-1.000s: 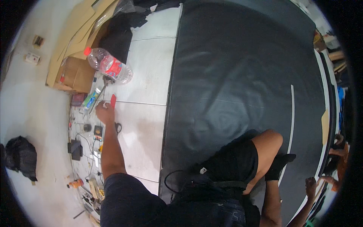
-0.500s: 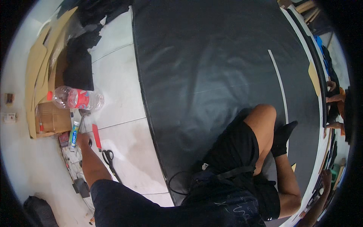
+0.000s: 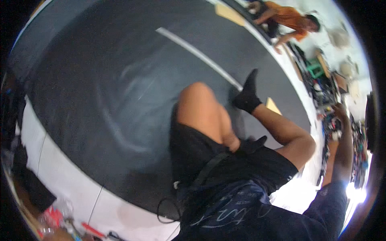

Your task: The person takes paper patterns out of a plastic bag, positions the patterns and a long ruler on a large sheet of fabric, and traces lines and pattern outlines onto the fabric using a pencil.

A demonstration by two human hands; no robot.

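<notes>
My right arm stretches out at the right, and my right hand (image 3: 340,110) is at a cluttered row of small items (image 3: 333,125); its fingers are too small and blurred to read. At the lower left edge only a blurred sliver of my left hand (image 3: 87,237) seems to show, beside a flat red tool (image 3: 93,230); its fingers are cut off. Under my bent legs spreads a large black sheet (image 3: 100,80). A long pale strip (image 3: 199,54) lies on it, ending near my black-socked foot (image 3: 249,94).
A clear bottle with a red label (image 3: 52,217) and the scissors' black handles (image 3: 114,235) are at the lower left on white tiles (image 3: 74,182). Across the sheet, a co-worker in an orange shirt (image 3: 287,20) leans over its far edge. A green stool (image 3: 315,69) stands behind.
My view has swung to the right, so the bottle and scissors now sit at the lower left edge. More of my right arm and the co-worker show.
</notes>
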